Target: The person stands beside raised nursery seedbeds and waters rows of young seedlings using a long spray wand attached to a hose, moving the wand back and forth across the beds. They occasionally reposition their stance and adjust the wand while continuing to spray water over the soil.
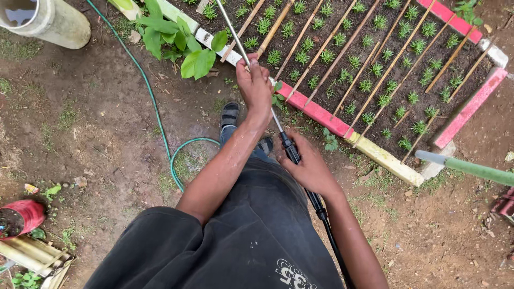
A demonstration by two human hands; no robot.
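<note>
I am noting left hand (256, 85) clenching spray wand (235, 37) over seedling bed (375, 64), right hand (308, 166) gripping its black handle (292, 152), green hose (155, 107) lying on soil.

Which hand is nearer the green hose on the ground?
Left. The left hand grips the spray wand farther up, on the green hose's side; the right hand holds the wand's black handle, farther off.

Single head-worn view, looking steeply down over the wearer's black shirt (251, 235), near the outstretched arms, facing forward across bare brown soil (96, 123) to a brick-edged seedling bed (375, 69) filling the upper right, no second view.
</note>
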